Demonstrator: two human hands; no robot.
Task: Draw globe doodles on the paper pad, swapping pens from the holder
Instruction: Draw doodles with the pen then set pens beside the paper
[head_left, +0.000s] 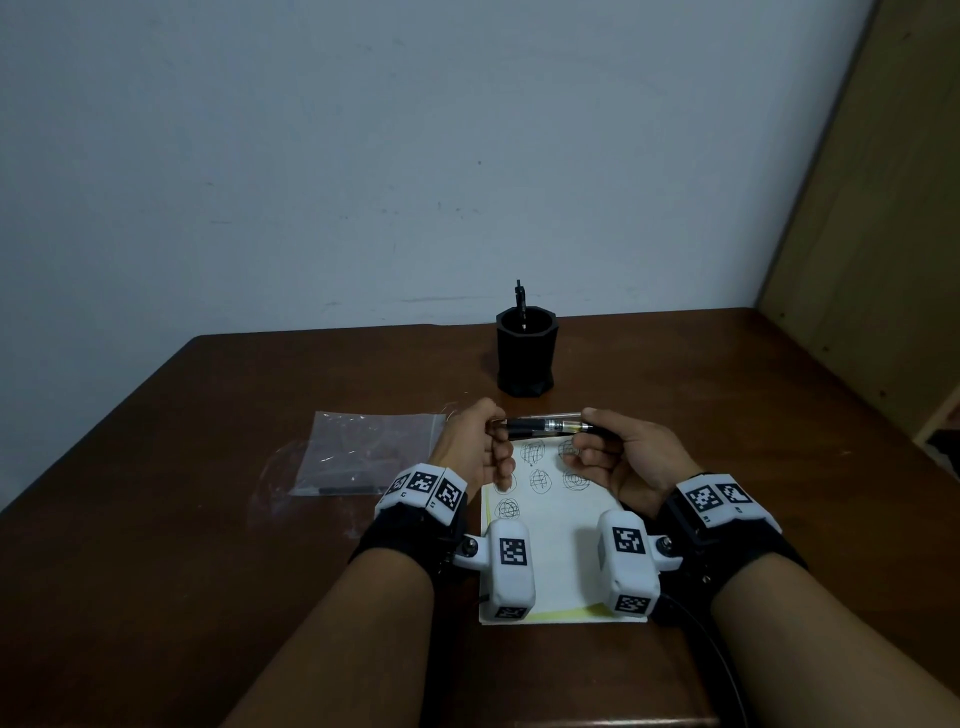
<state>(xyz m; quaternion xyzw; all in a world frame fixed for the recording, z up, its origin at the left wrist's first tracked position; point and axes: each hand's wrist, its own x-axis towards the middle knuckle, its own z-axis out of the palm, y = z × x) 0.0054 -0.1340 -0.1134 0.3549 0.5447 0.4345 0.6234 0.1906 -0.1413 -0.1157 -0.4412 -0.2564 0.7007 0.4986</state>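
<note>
The pen (545, 425) is held off the desk (208, 519), level above the far end of the paper pad (561, 530), with its long axis running left to right, across the line of sight. The left hand (475, 447) grips the dark left end with fingers (491, 413) curled round it. The right hand (623, 457) pinches the right end between thumb and fingertips, while its lower fingers hang loosely curled and hold nothing. Each hand has one end and the clearer middle of the barrel shows bare between them.

That layout suggests a pull or push along the barrel - a cap coming off or going on - though I cannot tell which end carries the tip or whether a cap is on it. Any such move would run sideways along the axis, the hands parting or closing left-right.

The black holder (525, 358) stands on the far side, almost straight beyond the middle of the pen and about as close to one hand as the other. A second pen (520, 304) stands upright in it. For a swap, either hand would have to turn the held pen from level to upright before lowering it in.

Several globe doodles (540, 480) already sit on the far half of the pad, under and just near of the hands - the near half looks blank. A clear plastic bag (363, 452) lies flat to the left, apart from the pad
</note>
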